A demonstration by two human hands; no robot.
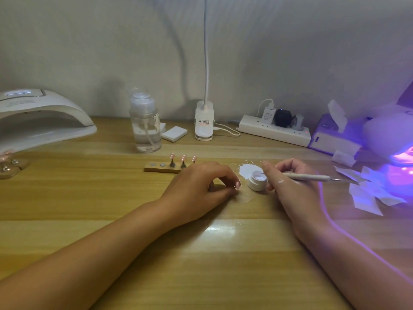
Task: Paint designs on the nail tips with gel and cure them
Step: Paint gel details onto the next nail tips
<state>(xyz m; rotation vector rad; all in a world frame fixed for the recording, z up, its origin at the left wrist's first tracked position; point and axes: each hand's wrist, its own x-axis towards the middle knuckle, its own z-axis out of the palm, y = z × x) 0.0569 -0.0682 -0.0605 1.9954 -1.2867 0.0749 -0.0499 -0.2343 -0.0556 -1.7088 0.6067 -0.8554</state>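
- Fingers of my right hand (290,186) are curled round the brush (310,177). Its working end sits in the open gel pot (258,180), so I judge the step in hand is loading gel.
- My left hand (201,189), just left of the pot, pinches one pink nail tip (237,185) between thumb and fingertips, low over the table (201,276). Whatever the tip is mounted on is hidden under my fingers.
- The next move, as I read it, is to lift the brush out with only a small bead of gel. I would carry it the short way left of the pot to the pinched tip and lay fine marks with a steady wrist. Curing comes after that.
- Further left of the pot is one wooden stand (156,169). It carries three tips on pegs (183,158) and two bare metal discs (152,164), which makes four tips in all.
- There are two curing lamps: a white lamp (42,117) far left of the pot and a violet-glowing lamp (397,139) far right of it.
- I count one pot and one brush.
- A white patch (245,169) lies just behind the pot; I cannot tell whether it is a lid or paper.
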